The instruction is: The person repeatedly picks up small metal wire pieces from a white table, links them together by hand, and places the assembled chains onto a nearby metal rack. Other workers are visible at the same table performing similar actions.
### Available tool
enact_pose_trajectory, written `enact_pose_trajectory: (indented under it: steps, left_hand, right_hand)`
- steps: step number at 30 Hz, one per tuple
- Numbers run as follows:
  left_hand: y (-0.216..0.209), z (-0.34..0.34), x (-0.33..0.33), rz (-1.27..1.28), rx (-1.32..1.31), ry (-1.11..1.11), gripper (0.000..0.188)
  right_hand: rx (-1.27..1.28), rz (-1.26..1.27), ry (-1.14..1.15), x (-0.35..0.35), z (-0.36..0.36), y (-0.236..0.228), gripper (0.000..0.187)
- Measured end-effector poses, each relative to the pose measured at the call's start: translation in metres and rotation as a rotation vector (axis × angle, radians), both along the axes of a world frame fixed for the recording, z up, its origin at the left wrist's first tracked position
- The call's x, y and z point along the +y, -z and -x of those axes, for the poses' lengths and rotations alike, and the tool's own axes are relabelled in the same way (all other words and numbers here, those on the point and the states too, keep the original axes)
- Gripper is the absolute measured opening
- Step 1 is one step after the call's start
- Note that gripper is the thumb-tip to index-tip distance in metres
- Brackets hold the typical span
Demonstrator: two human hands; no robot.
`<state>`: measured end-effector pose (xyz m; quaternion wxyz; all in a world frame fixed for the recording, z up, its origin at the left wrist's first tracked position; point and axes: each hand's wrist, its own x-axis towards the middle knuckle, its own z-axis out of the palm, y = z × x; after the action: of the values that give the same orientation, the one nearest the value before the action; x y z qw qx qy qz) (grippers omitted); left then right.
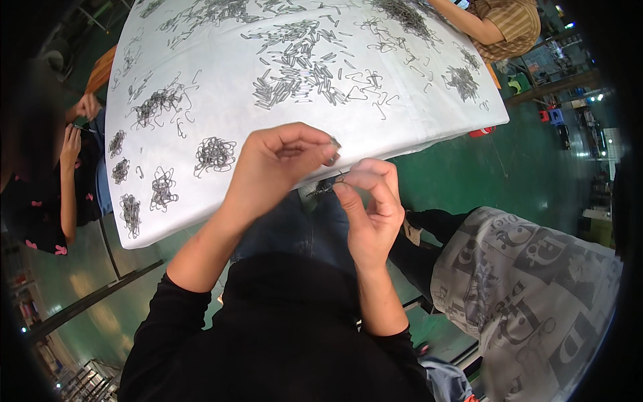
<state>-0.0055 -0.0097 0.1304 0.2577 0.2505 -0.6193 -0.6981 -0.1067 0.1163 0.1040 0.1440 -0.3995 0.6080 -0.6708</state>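
Observation:
My left hand is closed in a pinch on a small metal piece at the table's near edge. The fingers hide most of that piece. Just right of it and lower, my right hand pinches a thin wire hook between thumb and forefinger, only partly showing. The two pieces are close but apart. Beyond my hands, many short metal strips lie spread over the white-covered table. A tangled pile of wire hooks sits left of my left forearm.
More small hook piles line the table's left side. Other hooks lie at the far right. A co-worker's hands are at the left; another's arm reaches in at the far right. Patterned grey cloth drapes a person at the lower right.

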Motion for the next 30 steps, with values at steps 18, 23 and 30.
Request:
enact_pose_trajectory:
  steps: [18,23,30]
  left_hand:
    - [-0.018,-0.001,0.021,0.513,-0.022,-0.038,0.014]
    - [-0.026,0.001,0.020,0.523,-0.063,-0.029,0.011]
    - [-0.016,0.006,0.019,0.526,-0.054,-0.056,0.011]
  right_hand:
    - [0.514,-0.532,0.029,-0.060,0.178,0.051,0.010]
    - [0.988,-0.889,-0.208,-0.120,0.258,0.075,0.011]
    - [0.831,-0.896,-0.202,-0.096,0.231,0.073,0.012]
